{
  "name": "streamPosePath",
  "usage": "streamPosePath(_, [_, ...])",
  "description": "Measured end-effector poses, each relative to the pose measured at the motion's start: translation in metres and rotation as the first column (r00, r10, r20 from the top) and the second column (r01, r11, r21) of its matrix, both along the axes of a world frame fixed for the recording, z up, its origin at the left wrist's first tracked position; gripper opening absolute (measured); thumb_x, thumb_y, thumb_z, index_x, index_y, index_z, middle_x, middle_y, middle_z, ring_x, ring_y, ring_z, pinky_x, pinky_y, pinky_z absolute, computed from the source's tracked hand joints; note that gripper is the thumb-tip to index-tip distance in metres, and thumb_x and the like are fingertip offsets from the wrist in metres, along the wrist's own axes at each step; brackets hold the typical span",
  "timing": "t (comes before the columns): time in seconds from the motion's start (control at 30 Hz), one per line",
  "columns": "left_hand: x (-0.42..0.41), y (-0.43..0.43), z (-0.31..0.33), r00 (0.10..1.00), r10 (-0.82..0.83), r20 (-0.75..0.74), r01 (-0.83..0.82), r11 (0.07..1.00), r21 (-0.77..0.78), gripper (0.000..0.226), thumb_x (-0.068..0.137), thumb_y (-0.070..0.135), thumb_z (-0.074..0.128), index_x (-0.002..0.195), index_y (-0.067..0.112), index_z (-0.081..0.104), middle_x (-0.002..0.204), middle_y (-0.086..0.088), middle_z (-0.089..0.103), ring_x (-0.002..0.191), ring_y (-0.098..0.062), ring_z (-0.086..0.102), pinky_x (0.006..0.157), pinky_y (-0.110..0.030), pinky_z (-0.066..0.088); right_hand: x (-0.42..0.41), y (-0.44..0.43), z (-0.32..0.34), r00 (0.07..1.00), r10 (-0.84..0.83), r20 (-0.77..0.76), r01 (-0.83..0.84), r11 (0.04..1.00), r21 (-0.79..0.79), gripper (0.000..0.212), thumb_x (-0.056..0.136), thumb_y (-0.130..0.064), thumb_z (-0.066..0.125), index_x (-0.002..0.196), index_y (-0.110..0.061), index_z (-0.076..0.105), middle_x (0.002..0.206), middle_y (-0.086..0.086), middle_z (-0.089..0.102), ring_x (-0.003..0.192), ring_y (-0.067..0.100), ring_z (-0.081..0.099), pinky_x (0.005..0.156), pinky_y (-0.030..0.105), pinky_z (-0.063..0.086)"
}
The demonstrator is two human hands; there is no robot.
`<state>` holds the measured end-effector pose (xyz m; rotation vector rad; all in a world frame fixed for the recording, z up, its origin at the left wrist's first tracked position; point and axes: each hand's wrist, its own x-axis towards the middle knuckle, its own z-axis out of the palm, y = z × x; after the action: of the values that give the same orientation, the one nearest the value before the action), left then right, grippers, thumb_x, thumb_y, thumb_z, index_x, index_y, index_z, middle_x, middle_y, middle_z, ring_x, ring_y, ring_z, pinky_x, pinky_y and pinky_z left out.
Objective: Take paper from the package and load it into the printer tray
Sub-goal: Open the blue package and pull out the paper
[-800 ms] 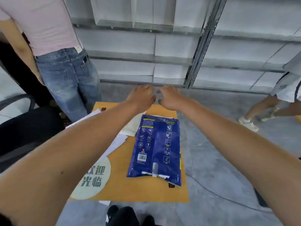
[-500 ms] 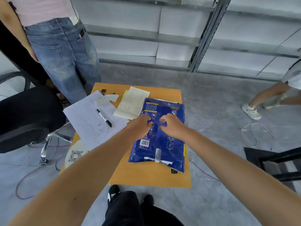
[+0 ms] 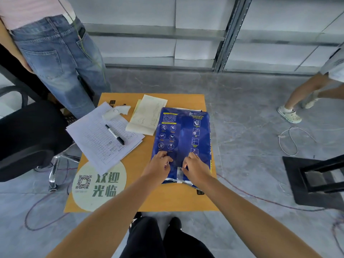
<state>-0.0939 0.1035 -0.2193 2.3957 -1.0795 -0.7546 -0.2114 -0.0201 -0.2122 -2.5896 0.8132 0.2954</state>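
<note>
Bright, even, diffuse light with only soft shadows; the glossy blue plastic paper package [image 3: 183, 138] shows a mild sheen, wide-angle distortion bends the edges, and detail is slightly soft

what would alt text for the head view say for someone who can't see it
Two bare hands, left hand and right hand, press on the near end of a blue paper package lying flat on an orange table. Forms with a black marker lie to its left; no printer is in view.
</note>
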Motion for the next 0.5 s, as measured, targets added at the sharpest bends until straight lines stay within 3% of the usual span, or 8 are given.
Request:
streamPosePath(0.17, [-0.013, 0.001, -0.004, 0.997, 0.067, -0.037, -0.067, 0.998, -0.013, 0.036, 0.093, 0.012, 0.051, 0.126, 0.023, 0.061, 0.147, 0.002, 0.04, 0.137, -0.019, 0.038, 0.111, -0.041, 0.04, 0.007, 0.003, -0.003, 0.996, 0.059, -0.06, -0.061, 0.998, -0.034, 0.021, 0.095, -0.02, 0.053, 0.108, -0.006, 0.061, 0.111, 0.007, 0.05, 0.098, 0.025, 0.06, 0.063, 0.035, 0.048])
streamPosePath(0.33, [-0.02, -0.002, -0.005, 0.991, 0.124, -0.056, -0.126, 0.991, -0.034, 0.033, 0.092, 0.015, 0.056, 0.123, 0.022, 0.063, 0.142, 0.001, 0.042, 0.134, -0.02, 0.039, 0.11, -0.042, 0.039, -0.007, 0.012, 0.007, 0.982, 0.186, -0.009, -0.185, 0.98, 0.078, 0.016, 0.09, -0.023, 0.048, 0.087, -0.01, 0.058, 0.093, 0.005, 0.049, 0.076, 0.025, 0.055, 0.064, 0.04, 0.052])
streamPosePath(0.5, [-0.014, -0.006, -0.001, 0.994, 0.095, -0.062, -0.096, 0.995, -0.01, 0.034, 0.088, 0.008, 0.059, 0.118, 0.022, 0.065, 0.133, 0.0, 0.044, 0.127, -0.02, 0.039, 0.096, -0.025, 0.037, -0.035, 0.037, 0.017, 0.959, 0.285, 0.006, -0.283, 0.951, 0.128, 0.016, 0.086, -0.021, 0.056, 0.095, -0.008, 0.062, 0.105, 0.003, 0.055, 0.088, 0.019, 0.057, 0.078, 0.035, 0.054])
